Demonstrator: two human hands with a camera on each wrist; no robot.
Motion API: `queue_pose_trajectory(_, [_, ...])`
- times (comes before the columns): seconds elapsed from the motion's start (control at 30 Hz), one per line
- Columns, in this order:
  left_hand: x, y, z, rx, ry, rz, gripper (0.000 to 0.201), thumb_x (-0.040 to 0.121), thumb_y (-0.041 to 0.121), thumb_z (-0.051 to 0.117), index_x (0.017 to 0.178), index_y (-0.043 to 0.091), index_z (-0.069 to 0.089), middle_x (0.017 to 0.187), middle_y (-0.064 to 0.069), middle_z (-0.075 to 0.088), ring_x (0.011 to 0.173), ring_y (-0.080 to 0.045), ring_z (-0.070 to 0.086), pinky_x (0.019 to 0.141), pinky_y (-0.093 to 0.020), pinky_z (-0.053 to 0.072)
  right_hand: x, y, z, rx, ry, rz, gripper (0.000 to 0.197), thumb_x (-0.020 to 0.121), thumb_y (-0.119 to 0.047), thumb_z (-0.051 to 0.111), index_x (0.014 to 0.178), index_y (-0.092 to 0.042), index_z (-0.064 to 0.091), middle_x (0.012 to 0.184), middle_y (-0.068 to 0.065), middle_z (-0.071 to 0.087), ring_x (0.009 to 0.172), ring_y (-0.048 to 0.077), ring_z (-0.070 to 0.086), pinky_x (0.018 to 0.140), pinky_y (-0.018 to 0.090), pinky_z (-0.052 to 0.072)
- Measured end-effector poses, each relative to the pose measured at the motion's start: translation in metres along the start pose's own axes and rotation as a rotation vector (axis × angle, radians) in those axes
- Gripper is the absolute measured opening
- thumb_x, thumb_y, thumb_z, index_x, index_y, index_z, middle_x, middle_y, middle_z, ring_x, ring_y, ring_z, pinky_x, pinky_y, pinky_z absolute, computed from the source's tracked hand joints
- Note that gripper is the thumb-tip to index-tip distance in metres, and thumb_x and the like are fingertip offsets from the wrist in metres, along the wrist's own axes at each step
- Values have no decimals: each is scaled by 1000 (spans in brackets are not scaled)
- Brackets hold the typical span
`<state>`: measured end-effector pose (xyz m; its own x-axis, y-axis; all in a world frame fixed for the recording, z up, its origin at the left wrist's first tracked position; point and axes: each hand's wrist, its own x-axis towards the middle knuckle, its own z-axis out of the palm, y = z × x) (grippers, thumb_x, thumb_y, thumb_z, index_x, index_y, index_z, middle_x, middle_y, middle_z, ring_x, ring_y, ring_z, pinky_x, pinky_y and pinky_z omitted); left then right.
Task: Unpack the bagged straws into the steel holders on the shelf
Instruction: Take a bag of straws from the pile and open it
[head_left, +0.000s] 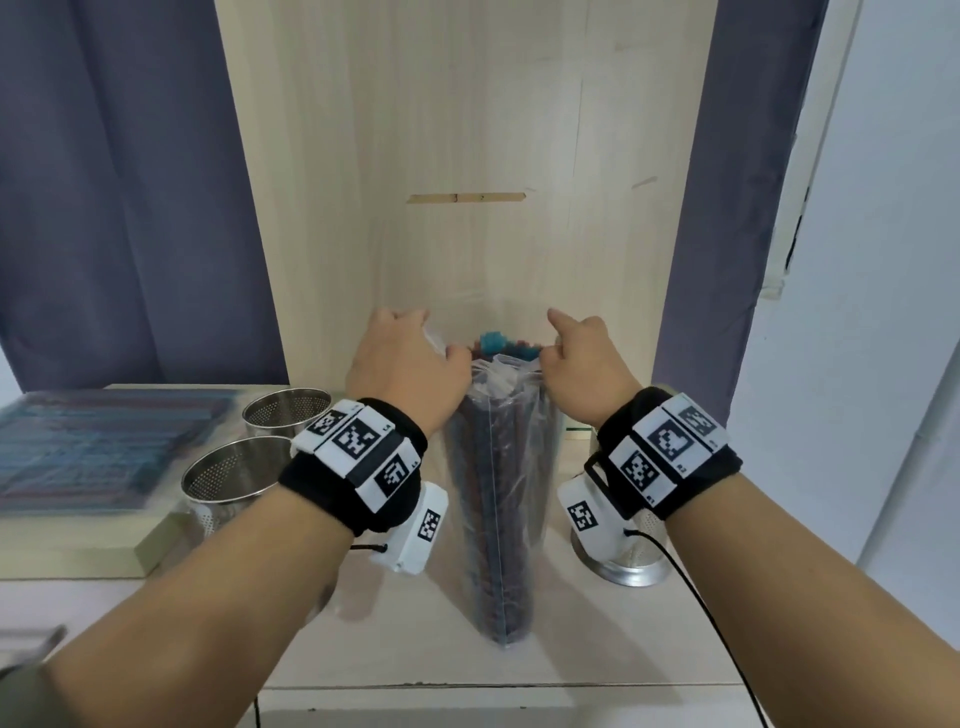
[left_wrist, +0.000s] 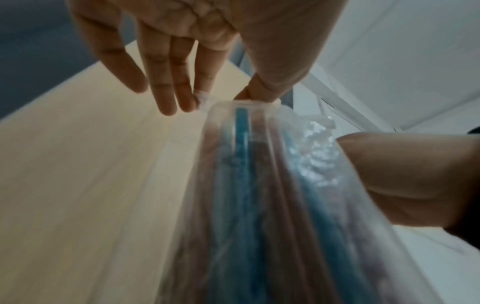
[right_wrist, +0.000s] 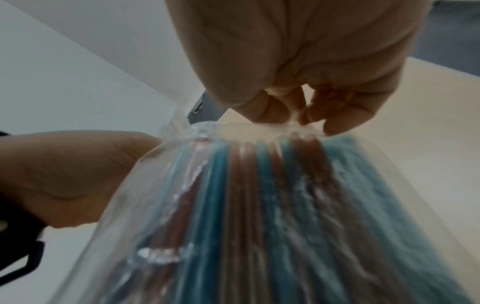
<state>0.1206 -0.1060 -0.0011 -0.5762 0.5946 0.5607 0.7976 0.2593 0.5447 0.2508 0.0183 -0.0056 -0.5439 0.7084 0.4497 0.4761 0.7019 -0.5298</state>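
A clear plastic bag (head_left: 501, 499) of blue and brown straws stands upright on the shelf between my arms. My left hand (head_left: 410, 358) pinches the bag's top edge on the left with thumb and forefinger; its other fingers (left_wrist: 166, 86) are stretched out. My right hand (head_left: 582, 358) pinches the top edge on the right, fingers curled on the plastic (right_wrist: 293, 121). Straw tips (head_left: 501, 345) show at the bag's mouth between the hands. Two perforated steel holders (head_left: 285, 410) (head_left: 228, 480) stand at the left, and another (head_left: 628, 551) sits behind my right wrist.
A flat pack of more bagged straws (head_left: 98, 447) lies on a raised board at the left. The wooden back panel (head_left: 467, 156) rises behind the bag. Blue curtains hang on both sides. A black cable (head_left: 696, 597) runs from my right wrist toward the shelf's front edge.
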Motion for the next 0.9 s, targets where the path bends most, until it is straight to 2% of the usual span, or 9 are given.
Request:
queue_pose_trajectory(0.1, [-3, -3, 3, -113, -55, 4, 50, 93, 37, 53, 139, 19, 51, 133, -6, 50, 112, -22, 57, 100, -36, 44, -6, 10, 0, 91, -24, -33, 47, 98, -14, 41, 145, -18, 44, 121, 11, 39, 122, 26, 42, 104, 27, 33])
queue_pose_trajectory(0.2, [-6, -7, 5, -379, -199, 10, 28, 91, 29, 52, 116, 31, 64, 123, -4, 57, 100, -13, 61, 90, -28, 48, -16, 16, -1, 50, -94, -116, 46, 89, -21, 55, 133, -33, 56, 114, 4, 33, 117, 20, 34, 105, 29, 30])
queue_pose_trajectory(0.3, [-9, -12, -1, -404, -290, 91, 27, 89, 13, 53, 104, 32, 65, 117, 1, 49, 101, -6, 54, 89, -19, 41, -22, 18, -1, 12, -57, -223, 31, 83, -20, 70, 113, -30, 65, 105, 3, 37, 100, 16, 40, 87, 15, 34])
queue_pose_trajectory(0.37, [-11, -13, -5, -316, -305, 164, 25, 85, 11, 61, 92, 35, 66, 113, 5, 45, 103, -5, 52, 86, -8, 35, -22, 18, 0, 30, -4, -243, 20, 84, -12, 72, 93, -25, 60, 94, -2, 39, 77, 10, 45, 68, 5, 32])
queue_pose_trajectory(0.43, [-12, -14, -7, -280, -300, 203, 20, 82, 15, 69, 78, 34, 64, 112, 6, 45, 103, -8, 54, 82, -3, 33, -25, 19, 4, 67, 107, -260, 26, 81, -2, 71, 80, -20, 51, 85, -5, 38, 66, 6, 42, 62, 5, 33])
queue_pose_trajectory(0.6, [-20, -21, -1, -417, 18, 210, 28, 86, 8, 66, 75, 29, 52, 107, 6, 45, 105, -18, 59, 98, -29, 46, -45, 33, 22, 276, 303, -196, 43, 77, 3, 70, 70, -27, 40, 100, 4, 45, 91, -1, 46, 77, 6, 38])
queue_pose_trajectory(0.73, [-36, -23, 3, -466, -13, 160, 23, 83, 8, 70, 78, 23, 53, 122, -1, 40, 123, -17, 47, 93, -15, 46, -60, 35, 20, 383, 190, -106, 10, 77, -22, 57, 81, -13, 54, 116, -1, 45, 125, 10, 39, 96, 25, 35])
queue_pose_trajectory(0.83, [-42, -24, 6, -461, -55, 80, 25, 84, 37, 69, 73, 16, 58, 130, -5, 46, 132, -12, 37, 111, -39, 33, -60, 27, 16, 462, 240, -82, 44, 83, -36, 48, 71, 6, 53, 92, 17, 56, 92, 17, 51, 80, 34, 39])
queue_pose_trajectory(0.9, [-41, -20, 9, -480, -47, 11, 41, 81, 58, 63, 61, 22, 56, 119, -10, 61, 126, -20, 50, 106, -46, 39, -57, 22, 14, 461, 229, 15, 43, 86, -38, 55, 62, -3, 47, 75, 13, 58, 69, 14, 47, 66, 36, 39])
